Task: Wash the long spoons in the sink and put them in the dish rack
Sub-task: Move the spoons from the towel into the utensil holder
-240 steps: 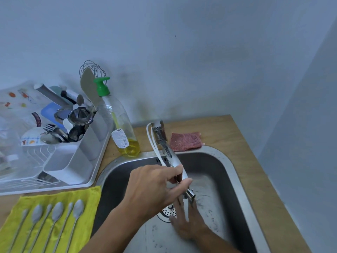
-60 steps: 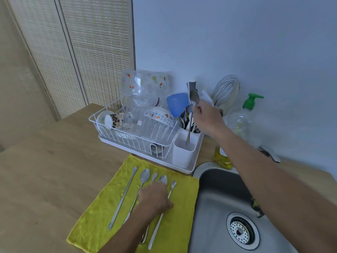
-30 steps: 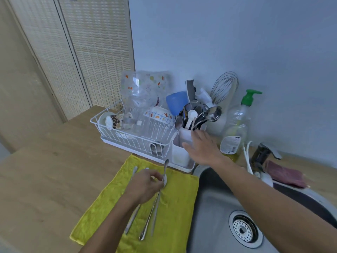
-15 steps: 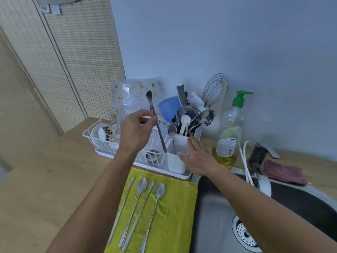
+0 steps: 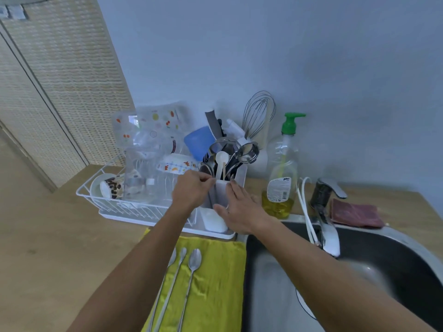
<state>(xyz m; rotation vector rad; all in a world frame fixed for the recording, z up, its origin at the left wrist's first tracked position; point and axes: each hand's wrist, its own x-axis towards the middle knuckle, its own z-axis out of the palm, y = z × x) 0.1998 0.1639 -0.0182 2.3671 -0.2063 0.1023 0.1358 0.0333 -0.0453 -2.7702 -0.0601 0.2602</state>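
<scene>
Here, at the counter: we stand over the steel sink (image 5: 271, 279), both hands up at the white dish rack (image 5: 112, 207) beside it.
Dish rack: it sits left of the sink, crowded with cups and a clear container; its white cutlery holder (image 5: 217, 200) at the near right corner bristles with utensils.
Yellow towel (image 5: 215, 283): spread just in front of the rack, it carries the unwashed long spoons (image 5: 190, 274); we count three bowls showing, and an arm may hide more.
Left hand (image 5: 191, 191): fingers are pinched together at the holder's rim, but we cannot tell whether a spoon is between them.
Right hand (image 5: 239, 208): its fingers lie spread and flat against the holder's front wall, gripping nothing.
Step in hand: we judge it to be settling a spoon into the holder.
Doing it well: brace the holder as the right hand does, feed the handle into a gap between utensils, and release only once it stands supported.
Count: one soap bottle (image 5: 279, 178), one whisk (image 5: 257, 113), one tap (image 5: 323, 212), one reddish cloth (image 5: 354, 212).
</scene>
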